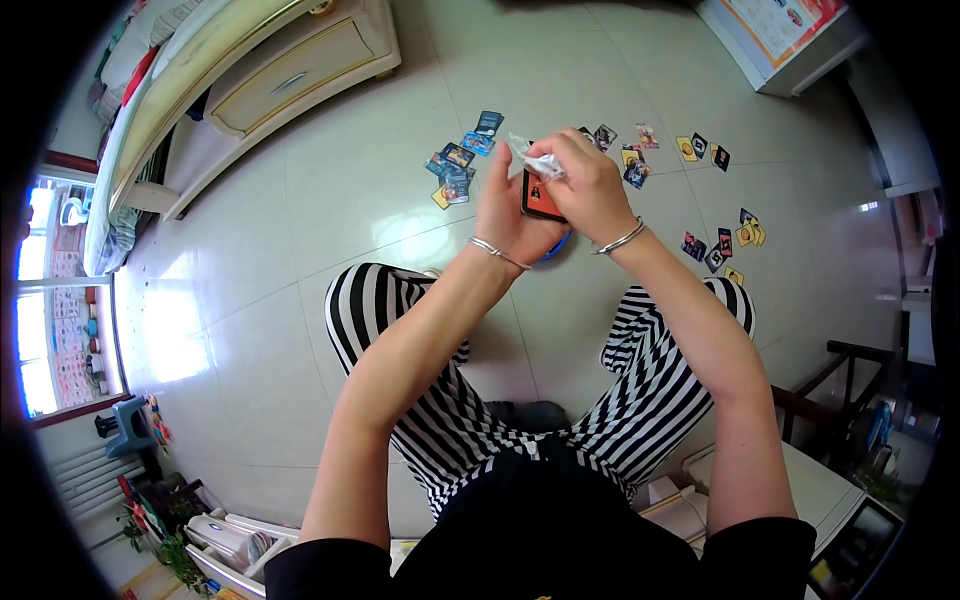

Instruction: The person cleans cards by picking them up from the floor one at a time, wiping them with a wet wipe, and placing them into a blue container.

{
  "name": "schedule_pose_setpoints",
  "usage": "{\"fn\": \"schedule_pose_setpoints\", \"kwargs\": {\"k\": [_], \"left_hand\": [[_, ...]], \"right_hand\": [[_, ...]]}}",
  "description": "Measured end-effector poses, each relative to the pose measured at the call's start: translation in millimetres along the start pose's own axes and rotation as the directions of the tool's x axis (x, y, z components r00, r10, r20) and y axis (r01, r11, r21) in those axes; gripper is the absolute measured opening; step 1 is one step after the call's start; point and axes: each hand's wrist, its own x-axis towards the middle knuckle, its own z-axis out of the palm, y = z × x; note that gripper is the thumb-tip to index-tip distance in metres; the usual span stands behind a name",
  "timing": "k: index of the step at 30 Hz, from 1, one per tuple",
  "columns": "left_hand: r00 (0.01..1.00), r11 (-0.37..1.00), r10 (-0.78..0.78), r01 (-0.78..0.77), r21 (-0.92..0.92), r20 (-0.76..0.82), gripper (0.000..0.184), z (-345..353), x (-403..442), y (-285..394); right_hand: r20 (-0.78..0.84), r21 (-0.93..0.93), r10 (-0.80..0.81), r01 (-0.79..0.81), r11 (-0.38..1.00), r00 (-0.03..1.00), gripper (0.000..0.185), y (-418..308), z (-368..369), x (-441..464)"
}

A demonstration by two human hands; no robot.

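My left hand (508, 222) is closed around a red-orange card (538, 196) with a black border, held in front of me above the floor. A crumpled white tissue (548, 167) is pinched in my right hand (592, 190), right over the card's upper end. Whether more cards lie under the top one, I cannot tell. Below my hands, part of a blue rounded object (555, 246) shows; the rest is hidden. Beyond my left hand lies a loose group of blue and dark cards (455, 172), and past my right hand are more cards (634, 166).
Yellow and black cards (748, 230) lie on the tiled floor (300, 220) to the right, with others farther back. A cream drawer unit (300, 75) stands at the upper left. At the lower right is a dark frame (835, 385). My striped knees (375, 300) flank the working area.
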Motion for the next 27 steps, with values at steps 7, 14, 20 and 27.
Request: {"fn": "schedule_pose_setpoints", "kwargs": {"k": [7, 14, 20, 27], "left_hand": [[0.988, 0.990, 0.135, -0.137, -0.030, -0.080, 0.042, 3, -4, 11], [0.996, 0.989, 0.064, -0.072, -0.129, -0.065, 0.043, -22, 3, 2], [0.926, 0.980, 0.171, -0.196, -0.042, -0.336, 0.038, -7, -2, 13], [0.922, 0.940, 0.341, -0.334, 0.068, -0.182, 0.038, -17, -1, 34]], "right_hand": [[0.076, 0.184, -0.085, 0.070, 0.981, 0.994, 0.018, -21, 9, -16], [0.018, -0.135, -0.043, 0.045, 0.990, 0.999, 0.018, 6, 6, 2], [0.135, -0.048, -0.218, 0.226, 0.973, 0.967, 0.017, -11, 11, -21], [0.405, 0.266, 0.447, -0.570, 0.777, 0.798, 0.034, 5, -1, -17]]}}
